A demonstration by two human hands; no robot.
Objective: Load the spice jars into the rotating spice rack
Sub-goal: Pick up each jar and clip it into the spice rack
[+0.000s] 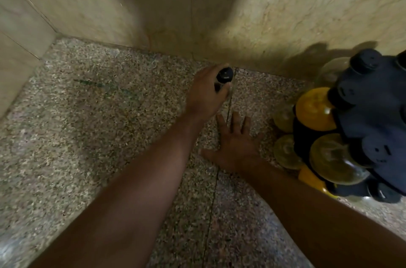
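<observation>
Black-capped clear spice jar (pixel 224 80), left hand (pixel 205 94) gripping

Rack (pixel 371 118) cut by right edge. Jar (pixel 224 77) body mostly hidden by left hand (pixel 206 94), contents unreadable. Frame motion-blurred.

Speckled granite counter (pixel 92 136) fills the lower frame from 3 through 6 to 9 o'clock, grey-pink fleck, dim light. A thin seam (pixel 216 180) between slabs runs from centre down toward 6 o'clock. A faint greenish smear (pixel 105 87) lies on the stone around 9 to 10 o'clock. Beige marble-look wall tiles (pixel 285 10) cover 10 through 2 o'clock, meeting the counter along a slanted edge. A vertical grout line (pixel 190 8) sits at 12 o'clock. A second tiled wall (pixel 19 32) closes the corner at 9 to 10 o'clock.
</observation>
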